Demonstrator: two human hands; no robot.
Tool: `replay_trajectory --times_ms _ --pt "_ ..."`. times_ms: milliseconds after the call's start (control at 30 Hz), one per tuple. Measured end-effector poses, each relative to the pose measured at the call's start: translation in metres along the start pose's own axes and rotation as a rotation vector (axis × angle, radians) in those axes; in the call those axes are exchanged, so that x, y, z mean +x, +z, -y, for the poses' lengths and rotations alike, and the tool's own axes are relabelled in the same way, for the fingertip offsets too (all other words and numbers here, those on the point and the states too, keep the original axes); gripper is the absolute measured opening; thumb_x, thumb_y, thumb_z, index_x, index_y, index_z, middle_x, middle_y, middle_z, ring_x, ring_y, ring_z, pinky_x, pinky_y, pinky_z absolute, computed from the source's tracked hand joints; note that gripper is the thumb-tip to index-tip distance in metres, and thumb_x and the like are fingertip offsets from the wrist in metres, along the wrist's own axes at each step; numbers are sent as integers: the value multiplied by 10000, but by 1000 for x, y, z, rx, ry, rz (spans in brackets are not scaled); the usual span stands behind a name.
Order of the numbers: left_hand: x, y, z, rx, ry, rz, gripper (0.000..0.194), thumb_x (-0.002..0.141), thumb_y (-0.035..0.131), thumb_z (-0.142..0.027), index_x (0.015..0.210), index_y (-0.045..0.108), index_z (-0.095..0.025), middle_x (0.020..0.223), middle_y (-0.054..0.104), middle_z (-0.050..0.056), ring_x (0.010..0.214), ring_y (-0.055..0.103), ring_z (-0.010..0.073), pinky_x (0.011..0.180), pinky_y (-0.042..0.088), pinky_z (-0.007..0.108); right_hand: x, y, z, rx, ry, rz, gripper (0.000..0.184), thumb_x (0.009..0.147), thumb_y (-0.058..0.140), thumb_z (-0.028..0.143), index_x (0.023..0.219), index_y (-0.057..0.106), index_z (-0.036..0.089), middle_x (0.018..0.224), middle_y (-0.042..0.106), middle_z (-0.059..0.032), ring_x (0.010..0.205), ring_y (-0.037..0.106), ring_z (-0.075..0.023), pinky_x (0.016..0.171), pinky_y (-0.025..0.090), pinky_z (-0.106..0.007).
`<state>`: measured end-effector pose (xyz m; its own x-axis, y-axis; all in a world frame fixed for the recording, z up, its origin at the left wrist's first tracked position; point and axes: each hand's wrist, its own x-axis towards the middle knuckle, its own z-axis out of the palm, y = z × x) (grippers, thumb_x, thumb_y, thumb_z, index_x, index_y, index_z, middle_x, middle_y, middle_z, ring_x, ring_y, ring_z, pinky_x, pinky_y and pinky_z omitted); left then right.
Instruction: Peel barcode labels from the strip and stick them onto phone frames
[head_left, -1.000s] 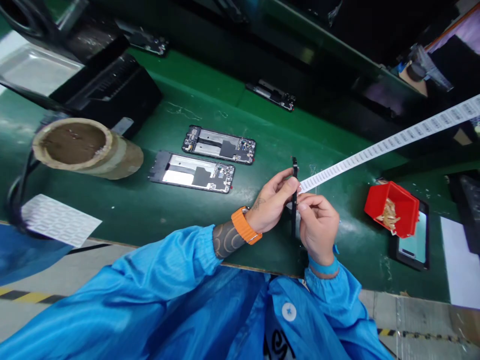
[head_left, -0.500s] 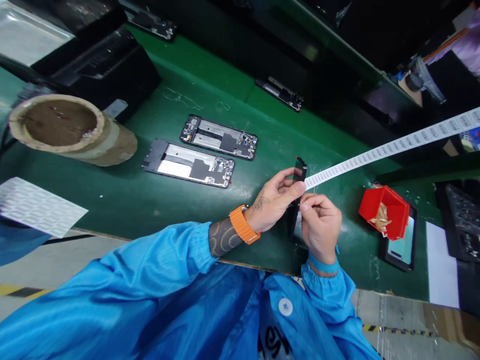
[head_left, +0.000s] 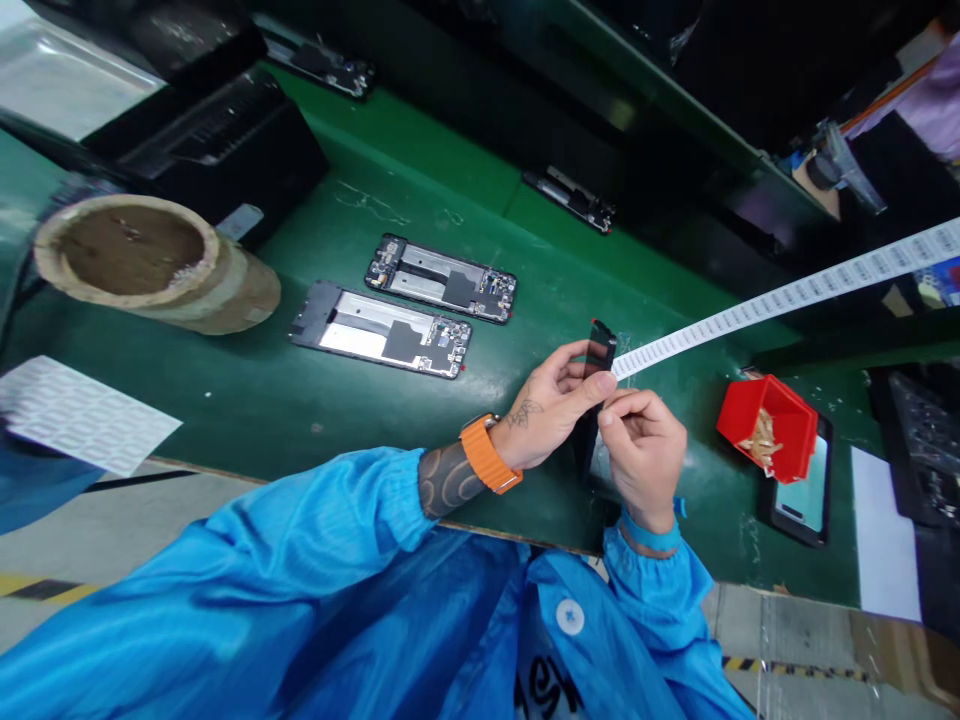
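My left hand (head_left: 551, 405), with an orange-banded watch at its wrist, is closed around a dark phone frame (head_left: 602, 340) held on edge. Its thumb presses near the end of a long white strip of barcode labels (head_left: 705, 328), which runs up to the right. Close below, my right hand (head_left: 641, 445) is closed in a pinch against the near side of the phone frame. Whatever lies between those fingertips is too small to make out. Two opened phone frames (head_left: 382, 330) (head_left: 442, 280) with exposed circuit boards lie side by side on the green bench, left of my hands.
A cardboard tube (head_left: 247, 290) and a black box (head_left: 292, 150) stand at the left, near a label sheet (head_left: 97, 415). Another phone frame (head_left: 570, 200) rests at the back ledge. At the right are a red bin (head_left: 799, 430), a phone (head_left: 802, 500) and white paper (head_left: 885, 530).
The view has shifted slightly, so the bench things sit a little lower and farther right. Both hands keep the same hold on the phone frame, with hardly any movement.
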<state>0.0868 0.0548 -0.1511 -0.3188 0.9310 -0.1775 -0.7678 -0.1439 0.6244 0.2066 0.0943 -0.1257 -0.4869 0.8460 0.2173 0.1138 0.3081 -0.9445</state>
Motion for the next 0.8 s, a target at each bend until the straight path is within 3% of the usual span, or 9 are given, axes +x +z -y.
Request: replay_trajectory --times_ms 133,233,333,500,700,800 --pt "0 -2 -3 -2 -23 -6 579 678 913 -444 1116 645 -176 915 691 17 850 644 121 809 493 264 -1 3 1 -53 45 -8 118 860 702 281 873 606 213 728 643 18 647 595 -129 623 509 -268" --pt "0 -2 -6 -26 -51 -12 615 678 904 -488 1145 642 -185 913 681 13 836 639 121 812 501 274 -4 6 -2 -48 0 -118 304 832 728 237 1065 532 236 746 588 53 637 573 -113 615 497 -253" --pt "-1 -1 -7 -69 -54 -36 680 667 893 -544 1183 624 -194 929 680 19 859 651 139 848 518 301 -9 9 -5 -123 -159 -197 285 819 744 205 980 512 247 754 518 54 645 537 -113 615 479 -261" --pt "-3 0 -3 -49 -12 -47 718 666 906 -511 1239 599 -206 1014 672 28 945 648 145 874 520 282 -13 12 -2 -326 -334 -124 158 852 713 172 931 595 242 801 554 14 671 528 -132 624 479 -292" --pt "-5 -1 -3 37 30 -8 725 671 903 -508 1250 608 -187 1103 670 72 1041 643 185 995 494 330 -12 12 1 -301 -228 -86 131 865 662 143 904 573 232 777 545 30 654 515 -115 627 466 -265" --pt "-6 -2 -2 59 26 15 734 678 901 -503 1268 613 -174 1123 672 87 1050 641 197 973 500 328 -11 7 1 -284 -200 -40 135 862 659 158 851 544 227 730 512 43 634 500 -111 613 447 -256"
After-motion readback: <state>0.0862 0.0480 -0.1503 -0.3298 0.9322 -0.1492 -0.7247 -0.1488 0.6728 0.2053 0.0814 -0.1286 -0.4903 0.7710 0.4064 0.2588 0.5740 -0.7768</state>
